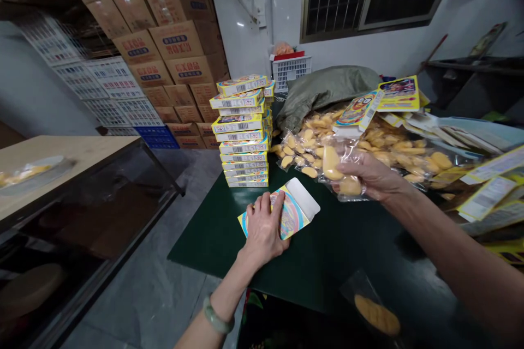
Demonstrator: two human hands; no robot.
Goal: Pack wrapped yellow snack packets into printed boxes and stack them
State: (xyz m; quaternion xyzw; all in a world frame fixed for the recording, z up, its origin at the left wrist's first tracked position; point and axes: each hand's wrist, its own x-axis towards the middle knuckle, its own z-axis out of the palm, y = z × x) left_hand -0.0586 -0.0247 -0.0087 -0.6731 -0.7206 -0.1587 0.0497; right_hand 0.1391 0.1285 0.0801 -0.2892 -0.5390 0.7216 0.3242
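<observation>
My left hand (264, 226) is closed over a yellow and blue printed carton (292, 212) lying on the dark green table (213, 234). The carton's white end flap (305, 199) stands open toward the upper right. In my right hand (366, 174) are clear plastic packets of yellow biscuits (332, 163), raised in front of a heap of similar packets (309, 144). My fingertips there are partly hidden by the shiny film. Close to the table's front edge lies a single wrapped biscuit (376, 313).
Filled cartons (244, 147) form a tall stack behind the left hand. Flat and loose cartons (491, 196) crowd the right side. A grey-green sack (327, 90) lies behind the heap. Cardboard boxes (180, 43) are piled at the back left; another table (82, 155) stands at left.
</observation>
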